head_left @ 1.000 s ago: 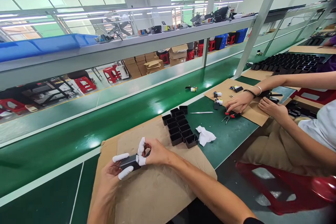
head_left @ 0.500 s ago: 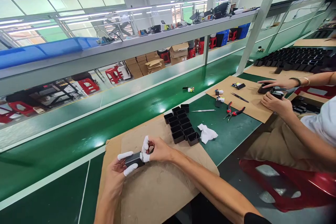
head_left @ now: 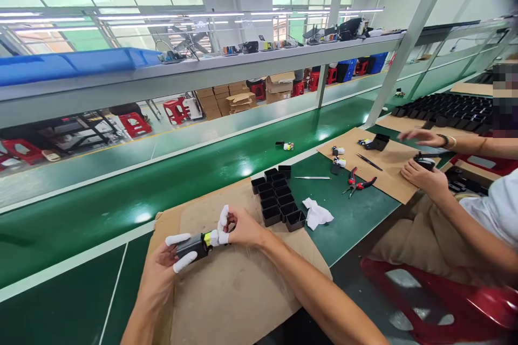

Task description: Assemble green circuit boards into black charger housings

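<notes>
My left hand grips a dark grey box-shaped housing between thumb and fingers, which wear white finger cots. From the housing's right end sticks a small white and yellow component. My right hand, also in white finger cots, pinches the outer end of that component. Both hands are just above the brown cardboard sheet. To their right, several black open-topped housings stand in rows on the sheet's edge. What lies inside the held housing is hidden.
Beside the rows lie a crumpled white tissue, silver tweezers and red-handled pliers. At right a co-worker's hands work over another cardboard sheet. A small assembly rests on the green belt.
My left hand has moved left with the housing, away from my right hand. More of the white and yellow component now shows between them. The co-worker's far hand has lifted from a black housing.
</notes>
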The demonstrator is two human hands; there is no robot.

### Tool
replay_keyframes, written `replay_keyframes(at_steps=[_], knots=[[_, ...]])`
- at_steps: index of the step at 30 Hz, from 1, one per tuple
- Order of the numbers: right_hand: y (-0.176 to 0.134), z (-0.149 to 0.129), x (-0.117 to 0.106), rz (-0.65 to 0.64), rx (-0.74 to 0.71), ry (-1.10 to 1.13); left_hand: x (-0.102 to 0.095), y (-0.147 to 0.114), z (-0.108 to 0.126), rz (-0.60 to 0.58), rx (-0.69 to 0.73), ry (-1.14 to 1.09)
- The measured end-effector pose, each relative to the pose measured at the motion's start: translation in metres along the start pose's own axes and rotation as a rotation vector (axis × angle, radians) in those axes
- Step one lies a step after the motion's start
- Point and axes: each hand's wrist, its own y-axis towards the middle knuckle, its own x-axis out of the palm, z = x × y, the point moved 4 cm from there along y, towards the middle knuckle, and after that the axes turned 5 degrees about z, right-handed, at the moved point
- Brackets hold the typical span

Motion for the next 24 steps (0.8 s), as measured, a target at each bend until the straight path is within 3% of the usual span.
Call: replay_keyframes(at_steps=[4,10,16,19,24], knots=[[0.003,0.004,-0.012,0.053,-0.02,-0.172,-0.008,0.004,0.005,0.107,0.031,0.016],[-0.001,-0.002,-0.017,0.165,-0.162,-0.47,-0.022,0.007,0.001,0.342,0.102,0.055],[0.0,0.0,-0.015,0.187,-0.236,-0.603,-0.008,0.006,-0.009,0.335,0.249,0.122],[-0.001,-0.003,-0.016,0.2,-0.258,-0.641,0.004,-0.002,-0.009,0.269,0.311,0.201],[-0.015,-0.027,-0.006,0.241,-0.278,-0.723,0.008,-0.008,-0.013,0.21,0.324,0.286]])
